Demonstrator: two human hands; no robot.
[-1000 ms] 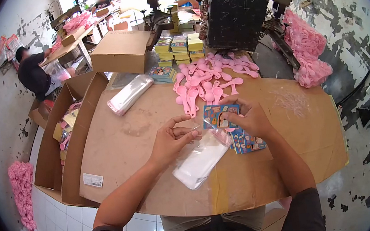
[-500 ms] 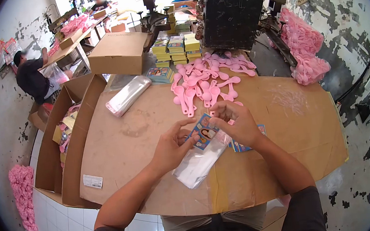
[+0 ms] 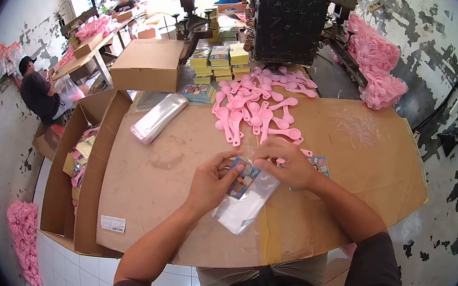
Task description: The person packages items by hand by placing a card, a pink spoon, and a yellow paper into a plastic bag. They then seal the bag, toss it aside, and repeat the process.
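My left hand (image 3: 214, 179) is closed on a blue printed card (image 3: 243, 182), thumb across its face. The card lies over a stack of clear plastic bags (image 3: 241, 214) on the cardboard-covered table. At the card's upper right, my right hand (image 3: 288, 163) is closed, its fingertips pinching the mouth of a clear plastic bag. More blue cards (image 3: 320, 165) lie partly hidden behind my right hand. Just beyond both hands spreads a pile of pink measuring spoons (image 3: 252, 98).
Another bundle of clear bags (image 3: 159, 118) lies at left. Stacked cards (image 3: 219, 58) and a closed carton (image 3: 148, 64) stand behind, near a black machine (image 3: 286, 23). An open carton (image 3: 83, 176) flanks the table's left. A person (image 3: 39, 91) sits farther back.
The blue card has moved down toward me and now sits lower over the bags. My right hand has come down with it, close to the bag's edge.
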